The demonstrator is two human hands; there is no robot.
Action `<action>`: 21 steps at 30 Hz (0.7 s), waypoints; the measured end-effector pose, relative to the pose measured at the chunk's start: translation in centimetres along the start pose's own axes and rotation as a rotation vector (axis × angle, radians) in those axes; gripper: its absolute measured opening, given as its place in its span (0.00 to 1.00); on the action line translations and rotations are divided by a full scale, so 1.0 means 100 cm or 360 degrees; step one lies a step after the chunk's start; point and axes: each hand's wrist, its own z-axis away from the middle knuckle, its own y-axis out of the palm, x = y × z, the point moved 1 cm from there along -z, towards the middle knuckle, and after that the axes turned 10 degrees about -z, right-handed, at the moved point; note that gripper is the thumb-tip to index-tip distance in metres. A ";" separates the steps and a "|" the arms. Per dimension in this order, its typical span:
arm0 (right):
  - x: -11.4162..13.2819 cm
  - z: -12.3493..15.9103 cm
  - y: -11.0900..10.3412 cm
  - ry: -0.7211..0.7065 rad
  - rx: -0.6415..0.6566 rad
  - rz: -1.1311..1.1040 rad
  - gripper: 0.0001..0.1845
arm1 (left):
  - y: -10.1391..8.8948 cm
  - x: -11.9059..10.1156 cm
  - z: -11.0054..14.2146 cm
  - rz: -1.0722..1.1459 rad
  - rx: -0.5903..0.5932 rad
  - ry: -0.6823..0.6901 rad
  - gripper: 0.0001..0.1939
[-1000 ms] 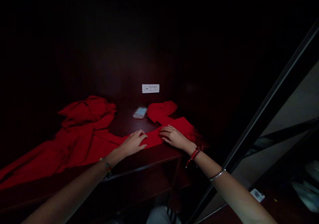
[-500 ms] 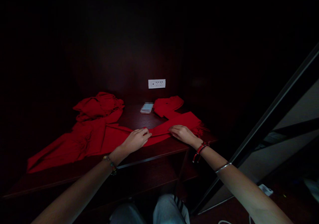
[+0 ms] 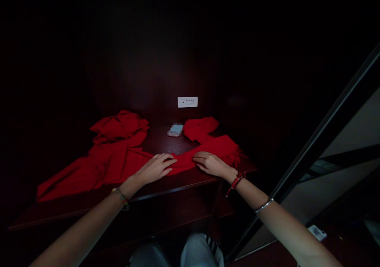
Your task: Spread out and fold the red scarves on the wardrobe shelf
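Observation:
A long red fringed scarf (image 3: 115,160) lies spread along the front of a dark wooden shelf (image 3: 181,184). Bunched up at its back left is a crumpled heap of red cloth (image 3: 121,126), and a folded red part (image 3: 200,126) lies at the back right. My left hand (image 3: 156,168) rests on the scarf's middle, fingers stretched out and thumb apart. To its right, my right hand (image 3: 209,164) lies with extended fingertips on the narrow strip, left of the fringed end (image 3: 234,152).
Behind the scarf lies a phone-like flat object (image 3: 175,130), its screen blurred. A white wall socket (image 3: 187,102) is on the dark back panel. At the right leans a sliding door's metal-edged frame (image 3: 285,180). My knees (image 3: 196,251) are under the shelf's front.
Both hands have shifted slightly left along the scarf. The left fingers, curled on the cloth before, are now straightened. The strip beneath the right hand lies flatter.

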 end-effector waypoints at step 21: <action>0.009 -0.028 0.043 0.0129 -0.0042 -0.0310 0.15 | -0.011 0.113 0.077 -0.0511 0.0015 -0.0520 0.10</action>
